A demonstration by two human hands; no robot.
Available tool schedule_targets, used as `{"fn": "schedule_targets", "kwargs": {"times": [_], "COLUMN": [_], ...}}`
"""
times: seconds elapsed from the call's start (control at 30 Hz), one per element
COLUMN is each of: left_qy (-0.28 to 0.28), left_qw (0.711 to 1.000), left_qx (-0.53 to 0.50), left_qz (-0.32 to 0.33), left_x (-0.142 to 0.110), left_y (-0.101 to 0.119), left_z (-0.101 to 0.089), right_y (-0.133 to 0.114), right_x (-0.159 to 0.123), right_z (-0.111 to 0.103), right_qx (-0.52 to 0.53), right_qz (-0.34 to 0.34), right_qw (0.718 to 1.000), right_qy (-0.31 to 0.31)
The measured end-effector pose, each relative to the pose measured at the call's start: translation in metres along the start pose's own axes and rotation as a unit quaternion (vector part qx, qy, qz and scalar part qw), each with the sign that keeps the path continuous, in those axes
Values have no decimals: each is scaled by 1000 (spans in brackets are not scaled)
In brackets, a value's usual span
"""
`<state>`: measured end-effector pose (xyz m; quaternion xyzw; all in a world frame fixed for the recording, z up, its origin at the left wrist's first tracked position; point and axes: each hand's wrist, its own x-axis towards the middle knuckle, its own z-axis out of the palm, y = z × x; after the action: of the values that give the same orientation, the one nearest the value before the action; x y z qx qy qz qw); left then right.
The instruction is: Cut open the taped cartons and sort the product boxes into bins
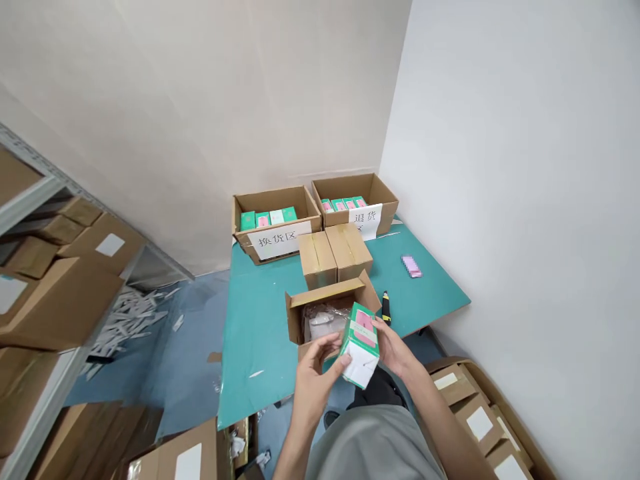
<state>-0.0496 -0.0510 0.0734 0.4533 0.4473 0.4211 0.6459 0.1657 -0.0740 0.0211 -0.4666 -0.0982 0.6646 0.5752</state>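
A small green, white and pink product box [361, 345] is tilted in front of me, above the table's near edge. My right hand [395, 347] grips its right side, with fingers on the upper part. On the other side my left hand [314, 373] has its thumb against the white end and its fingers curved by the left edge. Just behind stands an opened cardboard carton [295, 323], flaps up, with clear plastic wrapping [325, 320] inside. The black and yellow utility knife [386, 308] lies right of that carton.
Two closed cartons [333, 250] stand mid-table. Behind them are a left labelled bin [285, 241] and a right labelled bin [387, 207], both holding green boxes. A pink item [411, 266] lies on the green table [260, 300]. Shelved cartons [65, 293] line the left; more boxes [475, 417] sit lower right.
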Motion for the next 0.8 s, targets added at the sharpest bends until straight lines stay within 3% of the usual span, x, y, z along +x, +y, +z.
{"fn": "schedule_targets", "kwargs": {"times": [0.13,0.3,0.47,0.6,0.8], "left_qy": [-45,-76,-89,-128,-132], "left_qw": [999,997,994,984,968], "left_qx": [12,31,44,58,55], "left_qz": [6,10,-35,-111,-206], "left_x": [7,42,97,143,190], "left_y": [1,5,5,2,-13], "left_z": [24,57,98,132,171], "right_y": [-34,-78,-122,-150,-185], "right_x": [1,33,71,96,129], "right_z": [-11,-34,-59,-83,-118], "right_qx": [-13,-15,-46,-46,-43], "right_qz": [-53,-89,-115,-106,-77], "right_qw": [998,996,991,990,990], "right_qy": [22,18,41,81,108]}}
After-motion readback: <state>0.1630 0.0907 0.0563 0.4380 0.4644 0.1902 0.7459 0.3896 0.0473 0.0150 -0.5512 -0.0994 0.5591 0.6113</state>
